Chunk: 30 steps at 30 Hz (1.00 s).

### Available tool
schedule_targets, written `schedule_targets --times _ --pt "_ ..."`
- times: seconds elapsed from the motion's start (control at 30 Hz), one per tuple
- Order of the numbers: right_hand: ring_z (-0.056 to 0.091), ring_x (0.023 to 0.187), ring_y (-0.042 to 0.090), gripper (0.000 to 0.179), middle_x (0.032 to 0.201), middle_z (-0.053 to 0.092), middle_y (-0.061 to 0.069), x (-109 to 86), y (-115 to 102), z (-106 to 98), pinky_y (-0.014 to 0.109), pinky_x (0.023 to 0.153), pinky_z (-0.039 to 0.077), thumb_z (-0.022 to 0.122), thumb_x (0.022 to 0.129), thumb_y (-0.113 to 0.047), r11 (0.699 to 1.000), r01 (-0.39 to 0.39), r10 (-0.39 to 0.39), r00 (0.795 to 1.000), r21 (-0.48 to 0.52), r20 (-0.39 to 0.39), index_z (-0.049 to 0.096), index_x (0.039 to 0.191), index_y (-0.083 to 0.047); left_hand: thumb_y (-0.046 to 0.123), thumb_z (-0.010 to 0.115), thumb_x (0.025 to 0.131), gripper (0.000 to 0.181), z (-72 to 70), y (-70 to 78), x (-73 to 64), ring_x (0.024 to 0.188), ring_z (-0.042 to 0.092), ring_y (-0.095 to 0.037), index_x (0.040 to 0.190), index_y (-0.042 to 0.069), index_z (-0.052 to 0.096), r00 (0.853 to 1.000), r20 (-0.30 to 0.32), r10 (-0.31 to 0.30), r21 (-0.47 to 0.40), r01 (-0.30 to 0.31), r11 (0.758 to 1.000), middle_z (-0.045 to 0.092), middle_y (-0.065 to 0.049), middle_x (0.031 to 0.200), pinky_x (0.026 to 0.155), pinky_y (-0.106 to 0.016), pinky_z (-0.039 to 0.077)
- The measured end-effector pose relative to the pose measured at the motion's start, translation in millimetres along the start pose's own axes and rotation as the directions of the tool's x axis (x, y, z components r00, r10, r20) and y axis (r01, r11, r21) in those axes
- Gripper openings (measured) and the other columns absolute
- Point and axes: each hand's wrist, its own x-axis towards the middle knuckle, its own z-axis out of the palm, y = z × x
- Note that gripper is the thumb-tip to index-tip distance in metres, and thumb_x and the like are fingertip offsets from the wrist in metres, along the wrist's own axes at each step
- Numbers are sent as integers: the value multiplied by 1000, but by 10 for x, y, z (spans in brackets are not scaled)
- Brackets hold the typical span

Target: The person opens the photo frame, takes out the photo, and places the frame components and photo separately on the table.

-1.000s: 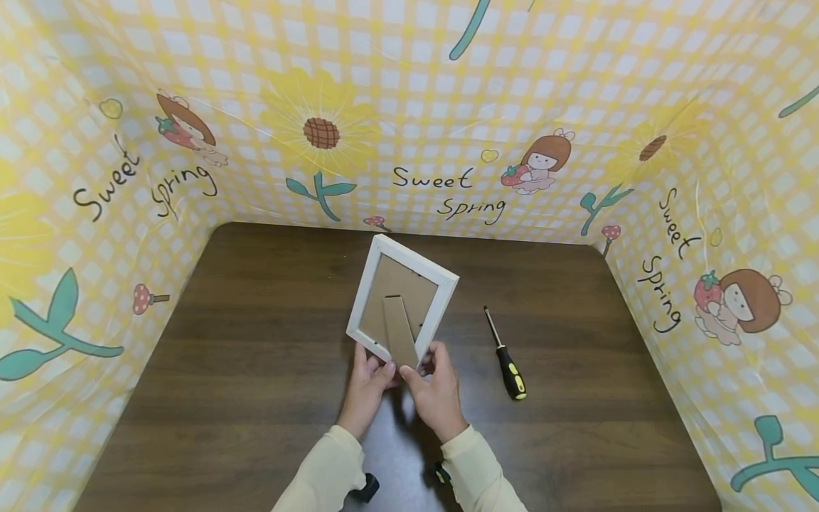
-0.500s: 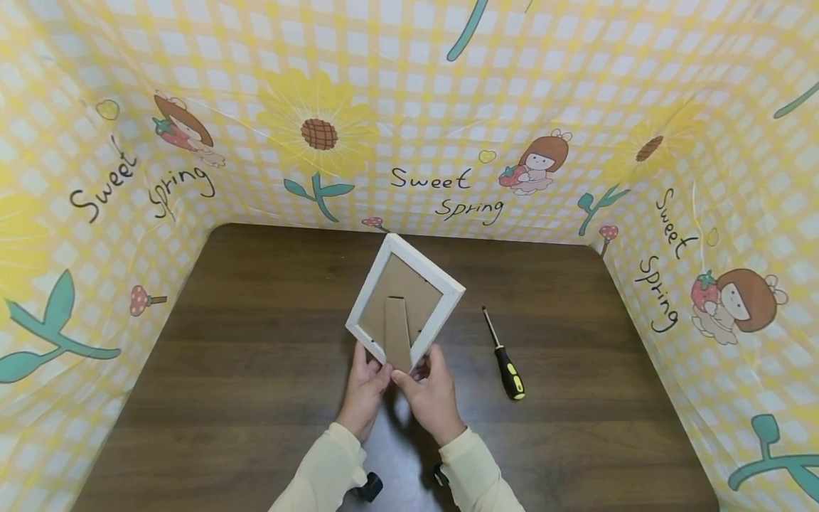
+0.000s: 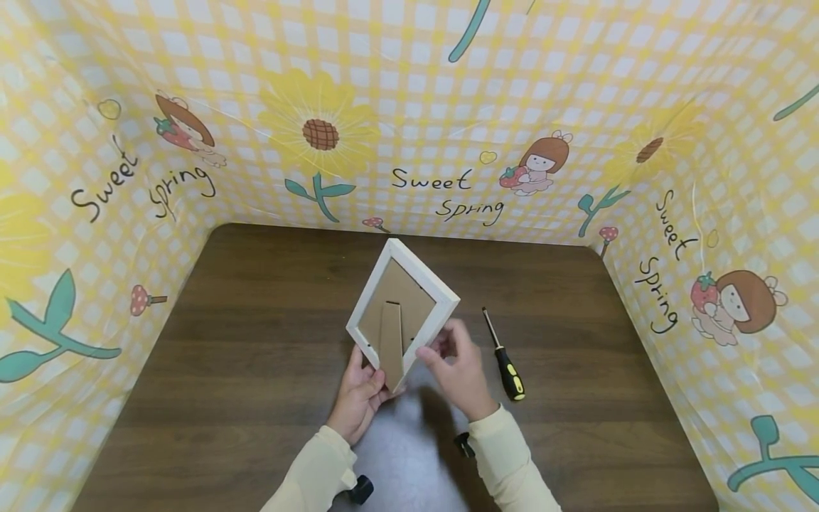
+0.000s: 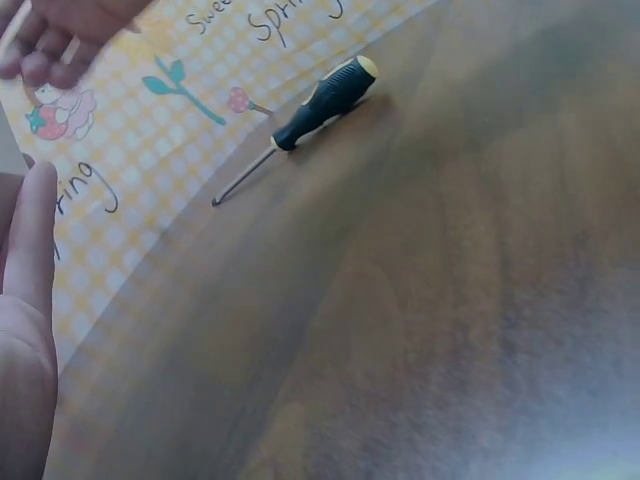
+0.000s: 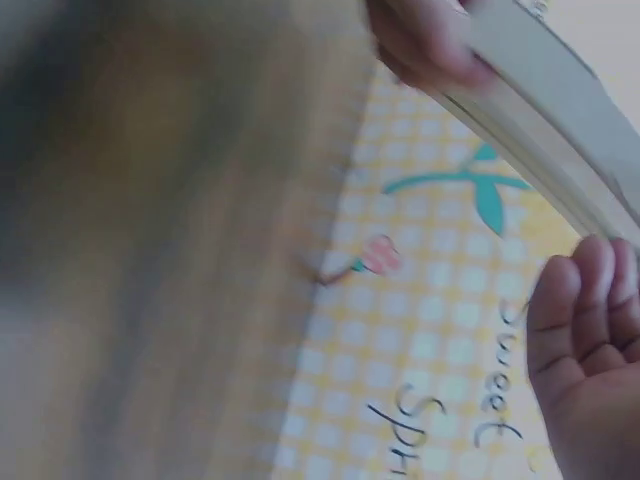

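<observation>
A white picture frame (image 3: 441, 304) is held up, tilted, with its brown backing board and easel leg (image 3: 392, 341) facing me in the head view. My left hand (image 3: 360, 400) grips its bottom corner, thumb on the back beside the leg. At the lower right edge is my right hand (image 3: 462, 373), thumb and fingers spread. The right wrist view has the right hand's fingertips (image 5: 592, 250) right at the frame's edge (image 5: 560, 165), loosely bent, while the left hand (image 5: 425, 40) grips farther along. In the left wrist view the right hand (image 4: 75, 35) appears at top left.
On the dark wooden table (image 3: 256, 398) a screwdriver (image 3: 510, 373) with a black and yellow handle lies to the right of my right hand. Yellow checked cloth (image 3: 409, 107) with printed flowers stands around the back and sides.
The right hand has left the bottom corner and shifted right and up along the frame's edge. The frame has turned slightly clockwise, its bottom corner lower, and the left hand still holds it.
</observation>
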Motion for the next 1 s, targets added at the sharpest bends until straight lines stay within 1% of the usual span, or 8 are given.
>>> schedule_targets --times 0.1,0.17,0.27,0.43,0.53,0.67,0.87,1.0 --pt "57 74 18 45 84 58 16 142 -27 -140 29 65 50 63 101 -34 992 88 -85 996 89 -38 54 118 6 3 48 104 81 -21 8 -21 116 62 -23 163 23 -4 1000 19 -17 2 17 1000 49 -13 139 89 -47 54" --pt "58 78 17 53 90 61 16 243 -68 -232 29 67 50 50 106 -42 987 109 -102 993 118 -60 55 121 8 3 50 103 81 -28 15 -33 117 61 -24 163 24 -2 999 18 -37 5 37 999 47 -14 140 89 -49 54" --pt "61 82 15 43 96 63 12 385 -101 -362 28 70 51 35 112 -26 988 93 -84 994 122 -73 58 121 10 4 51 103 82 -42 26 -62 118 60 -25 163 23 -2 997 34 -70 13 70 997 46 -15 140 89 -51 54" --pt "63 89 20 27 105 64 21 603 -131 -510 29 76 54 41 106 3 997 51 -52 998 64 22 56 128 9 1 46 104 78 -71 39 -109 115 61 -26 162 19 -2 985 131 -111 21 109 994 53 -14 135 88 -50 54" --pt "63 100 22 40 117 63 19 689 -160 -541 31 82 52 47 103 6 998 59 -55 992 -33 115 51 142 -1 -2 43 104 76 -81 36 -115 112 64 -26 162 17 -2 973 194 -122 24 120 992 58 -13 130 87 -48 55" --pt "57 113 22 53 131 58 8 740 -208 -537 37 91 46 50 103 1 987 90 -59 973 -135 222 43 153 -15 -3 43 104 76 -91 24 -115 111 65 -26 162 15 -2 955 258 -145 46 137 989 59 -12 129 85 -46 56" --pt "55 118 19 45 135 57 0 775 -231 -510 43 98 43 54 102 -4 977 108 -56 962 -183 268 54 145 -18 1 45 104 75 -128 -8 -129 115 62 -29 162 13 -1 935 298 -191 73 178 981 54 -14 136 85 -46 56" --pt "61 109 20 38 127 63 3 759 -226 -503 46 88 49 58 100 -4 971 87 -30 968 -222 250 58 135 -17 2 45 105 78 -138 4 -136 112 63 -27 161 12 -8 940 279 -196 73 183 980 57 -12 134 83 -43 56"
